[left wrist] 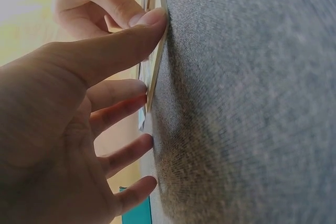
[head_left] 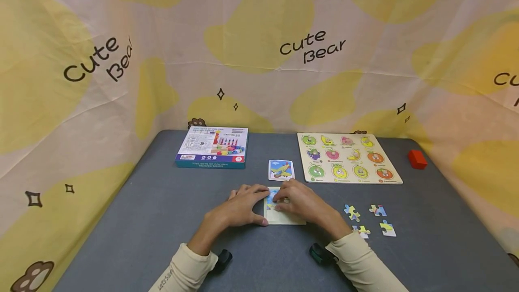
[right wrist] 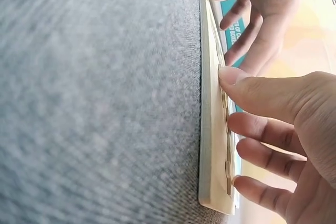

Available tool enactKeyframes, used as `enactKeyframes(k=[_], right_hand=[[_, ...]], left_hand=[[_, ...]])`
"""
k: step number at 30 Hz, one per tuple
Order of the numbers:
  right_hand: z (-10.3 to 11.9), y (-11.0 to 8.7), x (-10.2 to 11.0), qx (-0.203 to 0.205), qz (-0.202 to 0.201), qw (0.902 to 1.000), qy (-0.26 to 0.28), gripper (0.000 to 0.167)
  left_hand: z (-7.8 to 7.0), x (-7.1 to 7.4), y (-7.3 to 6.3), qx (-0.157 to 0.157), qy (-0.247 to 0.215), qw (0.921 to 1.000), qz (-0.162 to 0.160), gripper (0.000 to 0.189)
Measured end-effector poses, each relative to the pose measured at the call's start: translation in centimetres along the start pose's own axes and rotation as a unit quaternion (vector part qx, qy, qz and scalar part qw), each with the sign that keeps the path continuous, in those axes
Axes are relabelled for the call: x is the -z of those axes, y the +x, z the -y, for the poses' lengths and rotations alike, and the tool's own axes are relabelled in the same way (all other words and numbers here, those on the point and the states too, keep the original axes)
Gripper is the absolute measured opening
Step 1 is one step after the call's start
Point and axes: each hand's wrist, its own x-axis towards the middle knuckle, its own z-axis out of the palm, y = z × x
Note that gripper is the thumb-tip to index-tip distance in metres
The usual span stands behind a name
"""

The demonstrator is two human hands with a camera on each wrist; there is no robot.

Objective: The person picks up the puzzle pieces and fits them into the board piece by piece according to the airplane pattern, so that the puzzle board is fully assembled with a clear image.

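A small pale wooden puzzle tray (head_left: 286, 221) lies on the grey table, with blue-and-yellow jigsaw pieces in its left part. My left hand (head_left: 242, 206) touches its left side, thumb at the near corner and forefinger by the far corner; the other fingers are spread. Over the tray, my right hand (head_left: 302, 202) curls its thumb and fingers onto a jigsaw piece, as the right wrist view also shows; the hand hides much of it. Just behind the tray is a picture card (head_left: 281, 170) with a yellow plane. Several loose jigsaw pieces (head_left: 388, 229) lie to the right.
A flat box (head_left: 212, 148) with a teal edge lies at the back left. Back right is a fruit puzzle board (head_left: 349, 159), with a red block (head_left: 417, 159) beyond it. A patterned cloth (head_left: 259, 48) hangs behind the table.
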Motion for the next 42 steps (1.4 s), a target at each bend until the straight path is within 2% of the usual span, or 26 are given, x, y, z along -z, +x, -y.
enactKeyframes(k=[7, 15, 19, 30, 36, 42], right_hand=[[0.2, 0.0, 0.1, -0.03, -0.014, 0.9994, -0.003, 0.018], [0.2, 0.0, 0.1, -0.05, -0.014, 0.9986, 0.005, 0.019], [0.2, 0.0, 0.1, -0.05, -0.015, 0.9986, 0.009, 0.017], [-0.1, -0.1, 0.3, -0.041, -0.004, 0.9991, 0.012, 0.018], [-0.6, -1.1, 1.0, -0.029, -0.003, 0.9993, 0.023, 0.017], [-1.4, -2.9, 2.1, -0.067, 0.007, 0.9975, 0.022, 0.016]], left_hand=[[-0.1, 0.0, 0.0, -0.002, -0.006, 1.0, -0.005, 0.073], [-0.5, -0.2, 0.3, -0.028, 0.0, 0.9995, -0.015, 0.056], [-0.5, -0.2, 0.4, -0.035, 0.012, 0.9992, -0.013, 0.054], [-0.6, -0.1, 0.2, -0.027, 0.013, 0.9996, -0.002, 0.055], [-0.7, -0.2, 0.4, -0.019, 0.013, 0.9997, 0.0, 0.054], [-0.7, -0.2, 0.5, -0.018, 0.014, 0.9997, -0.007, 0.054]])
